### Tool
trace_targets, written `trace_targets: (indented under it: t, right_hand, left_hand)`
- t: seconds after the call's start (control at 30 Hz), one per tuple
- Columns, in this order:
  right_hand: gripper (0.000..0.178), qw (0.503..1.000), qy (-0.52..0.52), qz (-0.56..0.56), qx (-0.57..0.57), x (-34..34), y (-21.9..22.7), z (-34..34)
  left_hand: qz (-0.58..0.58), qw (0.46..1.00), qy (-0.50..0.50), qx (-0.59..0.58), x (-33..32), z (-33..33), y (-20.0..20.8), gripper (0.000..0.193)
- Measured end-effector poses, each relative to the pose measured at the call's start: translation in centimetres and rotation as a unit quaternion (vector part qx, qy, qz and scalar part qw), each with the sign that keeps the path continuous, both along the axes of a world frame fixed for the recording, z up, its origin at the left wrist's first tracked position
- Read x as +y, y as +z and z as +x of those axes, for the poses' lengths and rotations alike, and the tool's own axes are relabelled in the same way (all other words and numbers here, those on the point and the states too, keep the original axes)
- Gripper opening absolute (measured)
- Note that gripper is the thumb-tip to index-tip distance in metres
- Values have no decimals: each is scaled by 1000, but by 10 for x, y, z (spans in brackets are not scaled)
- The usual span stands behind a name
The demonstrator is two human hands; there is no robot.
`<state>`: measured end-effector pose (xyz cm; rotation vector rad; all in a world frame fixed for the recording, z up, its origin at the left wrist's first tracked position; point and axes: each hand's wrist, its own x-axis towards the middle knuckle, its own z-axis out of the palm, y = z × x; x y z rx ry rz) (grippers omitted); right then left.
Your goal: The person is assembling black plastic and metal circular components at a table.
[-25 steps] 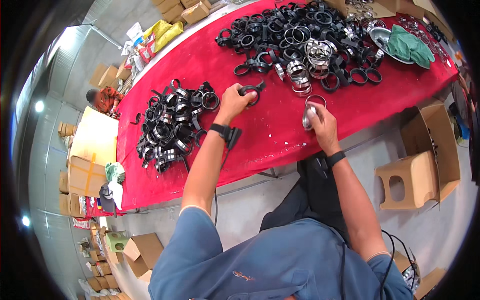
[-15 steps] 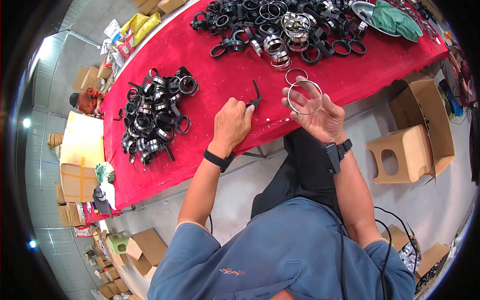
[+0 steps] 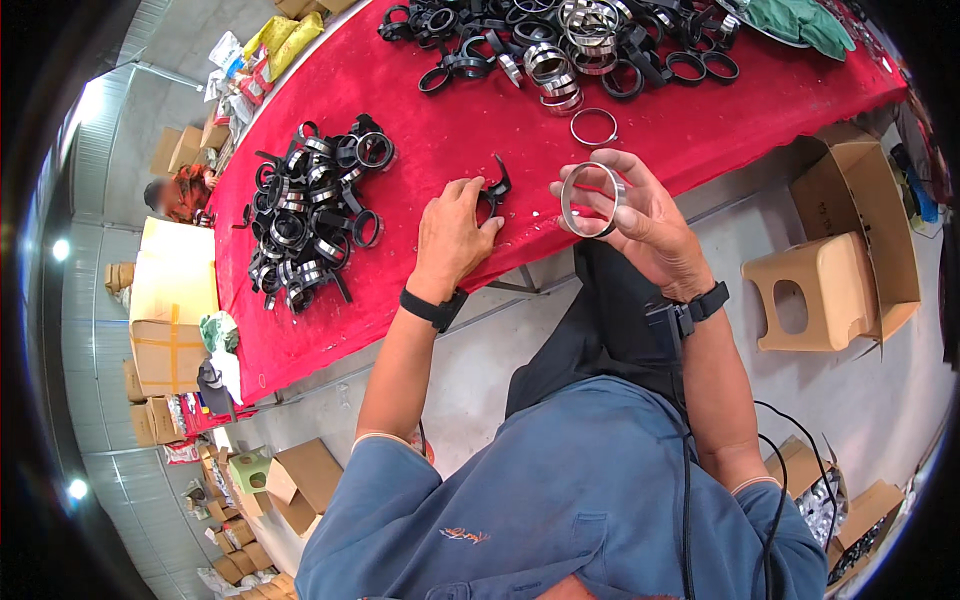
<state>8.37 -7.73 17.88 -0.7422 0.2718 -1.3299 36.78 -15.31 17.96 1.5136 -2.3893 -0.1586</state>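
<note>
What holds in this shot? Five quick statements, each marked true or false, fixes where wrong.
1. The right hand holds a silver ring. True.
2. The smaller pile of rings lies to the left of the left hand. True.
3. The left hand grips a green cloth. False: it has hold of a black ring.
4. The pile lies on blue cloth. False: the tablecloth is red.
5. The tan stool stands on the person's right. True.
</note>
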Motion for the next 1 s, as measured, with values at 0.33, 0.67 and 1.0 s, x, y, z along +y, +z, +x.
trace_targets:
  t: [0.33,0.67,1.0]
  right_hand:
    - [87,990,-3,10,-143,10,-3,13]
    - [74,999,-7,40,10,15,-9,-6]
    - [90,971,-58,51,228,29,16,1]
  left_hand:
    - [425,731,-35,532,51,-46,50,34]
    - [391,674,-111,616,77,-78,57,20]
    - [49,932,-179,312,77,-79,38,27]
